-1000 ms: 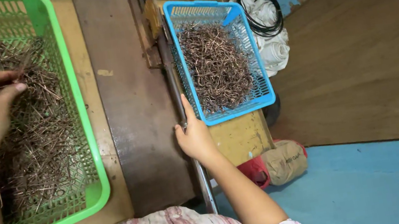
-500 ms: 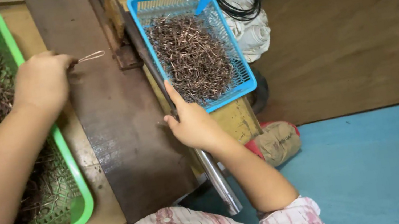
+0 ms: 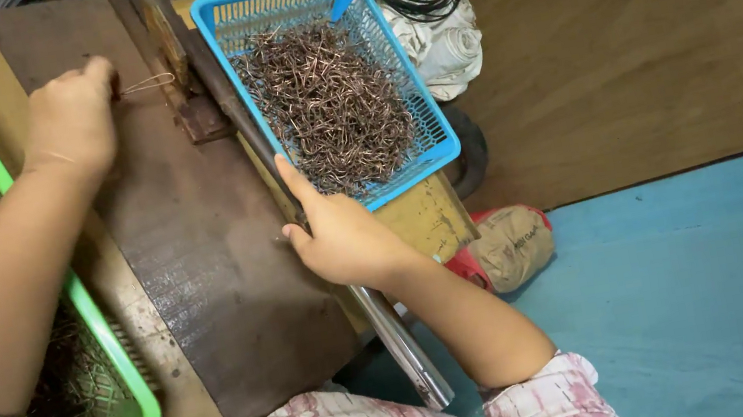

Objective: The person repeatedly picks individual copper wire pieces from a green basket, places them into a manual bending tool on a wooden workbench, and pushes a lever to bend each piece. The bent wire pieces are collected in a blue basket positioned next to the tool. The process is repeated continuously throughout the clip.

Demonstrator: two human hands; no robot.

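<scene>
- Currently, upper left of the frame, my left hand [image 3: 70, 118] pinches a bent wire piece [image 3: 149, 83] against the dark metal plate [image 3: 199, 257].
- My right hand [image 3: 341, 234], centre frame, grips the steel lever handle [image 3: 405, 349], fingers wrapped, beside the blue basket [image 3: 434, 133].

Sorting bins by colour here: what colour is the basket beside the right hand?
Blue; the basket of bent wire pieces shows clearly in the head view.

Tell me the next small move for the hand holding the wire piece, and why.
Probably slide the wire piece a touch further right into the metal fixture. The left hand pinches it with its tip just short of the fixture, while the right hand already grips the lever handle.
</scene>
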